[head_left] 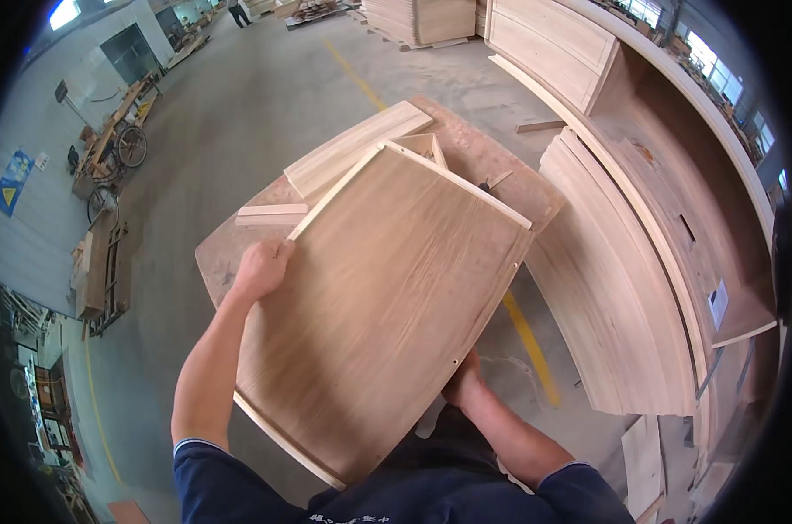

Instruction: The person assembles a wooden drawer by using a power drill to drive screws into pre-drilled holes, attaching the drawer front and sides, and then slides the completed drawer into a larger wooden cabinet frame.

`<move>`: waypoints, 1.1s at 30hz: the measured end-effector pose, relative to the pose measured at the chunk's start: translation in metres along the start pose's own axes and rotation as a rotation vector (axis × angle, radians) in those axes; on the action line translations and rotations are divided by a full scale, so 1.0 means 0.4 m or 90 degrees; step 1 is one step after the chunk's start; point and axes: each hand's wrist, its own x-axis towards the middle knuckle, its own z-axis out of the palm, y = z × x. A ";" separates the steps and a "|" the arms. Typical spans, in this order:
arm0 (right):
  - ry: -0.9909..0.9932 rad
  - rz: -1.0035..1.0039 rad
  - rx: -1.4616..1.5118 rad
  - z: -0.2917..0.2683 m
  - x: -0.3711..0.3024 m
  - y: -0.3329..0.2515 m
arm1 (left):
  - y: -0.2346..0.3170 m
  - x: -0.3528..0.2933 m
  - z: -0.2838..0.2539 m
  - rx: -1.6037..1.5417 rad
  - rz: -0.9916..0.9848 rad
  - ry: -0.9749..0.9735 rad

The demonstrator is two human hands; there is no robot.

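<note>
A large wooden panel [370,306] with pale raised strips along several of its edges is tilted in front of me, its far end over the work table [536,188]. My left hand [265,266] is closed round the panel's left edge, beside the strip. Lower down on the opposite side, my right hand [466,380] grips the edge from below, its fingers mostly hidden under the wood. Small holes show along that right edge. Beyond the panel, a pale board [356,148] and a small open wooden frame [422,147] lie on the table, partly covered.
Short wood strips [272,212] rest at the table's left side. To the right stand curved boards [605,288] and a large wooden cabinet piece [675,166]. Stacked panels [418,22] are at the back. A cart with wheels [132,144] stands by the left wall; a person [238,12] is far off.
</note>
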 end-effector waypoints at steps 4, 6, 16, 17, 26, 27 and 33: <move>0.048 0.012 -0.141 -0.050 0.051 0.007 | -0.047 -0.001 0.071 -0.020 -0.014 -0.018; 0.049 0.061 -0.028 -0.082 0.064 0.008 | -0.058 -0.001 0.086 -0.046 -0.049 -0.045; 0.126 -0.028 -0.308 -0.072 -0.086 -0.088 | -0.064 0.011 0.101 -0.048 -0.017 -0.022; 0.128 -0.022 -0.358 -0.057 -0.092 -0.098 | -0.064 0.011 0.102 -0.052 -0.026 -0.010; 0.125 -0.056 -0.373 -0.010 -0.114 -0.133 | -0.073 0.012 0.111 -0.064 -0.060 -0.007; 0.124 -0.113 -0.457 -0.011 -0.114 -0.134 | -0.075 0.013 0.113 -0.057 -0.056 -0.002; 0.072 -0.274 -0.673 -0.013 -0.151 -0.148 | -0.088 0.017 0.121 -0.032 -0.033 0.008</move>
